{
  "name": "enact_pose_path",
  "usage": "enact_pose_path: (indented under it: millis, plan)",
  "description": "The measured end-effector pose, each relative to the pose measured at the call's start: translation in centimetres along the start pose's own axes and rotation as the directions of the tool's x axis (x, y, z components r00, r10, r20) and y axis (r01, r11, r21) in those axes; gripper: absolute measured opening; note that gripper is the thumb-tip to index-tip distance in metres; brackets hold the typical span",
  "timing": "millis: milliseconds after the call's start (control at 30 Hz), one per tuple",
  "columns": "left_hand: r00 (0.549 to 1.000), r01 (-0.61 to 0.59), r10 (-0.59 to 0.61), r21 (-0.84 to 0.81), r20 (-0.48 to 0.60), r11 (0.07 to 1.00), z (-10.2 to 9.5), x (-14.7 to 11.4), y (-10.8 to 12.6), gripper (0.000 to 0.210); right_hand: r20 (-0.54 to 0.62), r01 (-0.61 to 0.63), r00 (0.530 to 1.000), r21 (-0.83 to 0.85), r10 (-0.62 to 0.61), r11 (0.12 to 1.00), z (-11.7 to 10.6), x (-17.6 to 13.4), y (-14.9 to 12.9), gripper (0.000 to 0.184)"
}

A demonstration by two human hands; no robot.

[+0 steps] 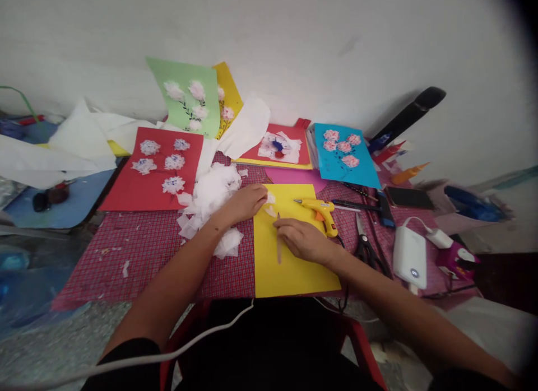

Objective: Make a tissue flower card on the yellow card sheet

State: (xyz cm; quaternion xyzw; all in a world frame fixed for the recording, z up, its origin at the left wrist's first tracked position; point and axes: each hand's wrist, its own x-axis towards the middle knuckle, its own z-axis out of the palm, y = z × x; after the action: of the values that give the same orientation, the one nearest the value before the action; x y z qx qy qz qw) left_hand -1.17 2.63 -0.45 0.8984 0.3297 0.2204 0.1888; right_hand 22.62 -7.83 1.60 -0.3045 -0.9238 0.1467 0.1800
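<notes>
A yellow sheet of paper lies before me on the table. At its upper left, my left hand is closed, fingertips pinched at a small white tissue-paper piece on the sheet. My right hand holds a thin, pale, pencil-like stick in its fingers, one end near the tissue; its exact kind is too blurred to tell. Left of the sheet, partly behind my left forearm, spreads a heap of white tissue squares. A yellow glue gun rests on the sheet's right edge.
Scissors, a white power bank and a dark phone lie at right. Red, green and blue flower cards stand or lie toward the wall. A white cable crosses in front of me.
</notes>
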Motion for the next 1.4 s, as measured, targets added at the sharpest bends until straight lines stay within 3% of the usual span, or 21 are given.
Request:
enact_pose_path:
  millis: [67,133,200,233,300,400,500,633,733,800,867,1000,1067,1200,1300,1400]
  plan:
    - [1.000,0.012,-0.013,-0.015,-0.018,1.000,0.2,0.0,-0.2,0.020,-0.224,-0.152,0.954,0.206,0.197,0.967,0.6,-0.2,-0.6,0.011]
    - [0.999,0.024,-0.025,-0.026,-0.030,0.999,0.3,0.0,-0.3,0.020,-0.357,-0.272,0.825,0.427,0.437,0.863,1.0,0.2,-1.4,0.003]
    - [0.999,0.026,-0.027,-0.031,-0.028,0.999,0.4,-0.1,-0.3,0.020,-0.394,-0.319,0.675,0.607,0.624,0.728,1.1,0.9,-1.9,0.009]
    - [0.999,0.023,-0.024,-0.032,-0.023,0.999,0.4,-0.1,-0.3,0.020,-0.389,-0.316,0.624,0.667,0.678,0.675,1.0,1.2,-1.9,0.014]
    - [1.000,0.021,-0.022,-0.035,-0.020,0.999,0.3,-0.1,-0.3,0.020,-0.353,-0.337,0.572,0.721,0.740,0.605,0.7,2.0,-1.4,0.020]
    - [1.000,0.023,-0.023,-0.032,-0.020,0.999,0.3,-0.1,-0.3,0.018,-0.227,-0.515,0.588,0.635,0.776,0.576,-0.4,3.1,-0.2,0.028]
    - [1.000,0.018,-0.018,-0.029,-0.020,0.999,0.4,-0.1,-0.3,0.017,-0.037,-0.710,0.636,0.363,0.771,0.603,-1.2,4.6,0.5,0.027]
    - [1.000,0.007,-0.008,-0.030,-0.014,1.000,0.3,-0.1,-0.3,0.018,0.026,-0.760,0.650,0.038,0.759,0.649,-1.0,6.5,0.0,0.031]
    - [1.000,0.012,-0.013,-0.038,-0.009,0.999,0.1,-0.1,-0.1,0.019,0.055,-0.735,0.676,-0.027,0.735,0.677,-0.5,7.1,-0.3,0.019]
    - [1.000,0.007,-0.008,-0.039,-0.008,0.999,0.1,-0.1,-0.1,0.020,0.068,-0.740,0.673,0.084,0.737,0.668,-0.5,6.9,-0.1,0.015]
    - [1.000,-0.001,0.001,-0.043,-0.007,0.999,0.1,-0.2,-0.2,0.020,0.044,-0.744,0.637,0.297,0.770,0.598,-0.8,6.3,0.2,0.014]
    - [0.999,0.000,-0.003,-0.064,-0.037,0.998,-0.1,-0.4,-0.4,0.022,0.066,-0.682,0.496,0.647,0.866,0.342,-1.8,4.8,0.7,0.021]
    - [0.995,-0.010,0.004,-0.062,-0.096,0.998,-0.5,-0.6,-0.1,0.026,0.115,-0.619,0.456,0.754,0.883,0.221,-1.9,4.4,0.6,0.026]
    - [0.951,-0.058,0.041,-0.045,-0.308,0.997,-1.7,-0.7,1.5,0.021,0.157,-0.433,0.482,0.898,0.862,0.079,-1.8,4.4,0.1,0.035]
    - [0.955,-0.054,0.043,-0.031,-0.293,0.998,-1.9,-0.8,3.3,0.008,0.130,-0.389,0.508,0.917,0.852,0.092,-1.8,4.7,-0.5,0.037]
    - [0.982,0.009,-0.009,-0.001,-0.188,1.000,-1.7,-0.8,4.6,0.010,0.052,-0.456,0.517,0.862,0.855,0.223,-2.0,5.0,-1.1,0.035]
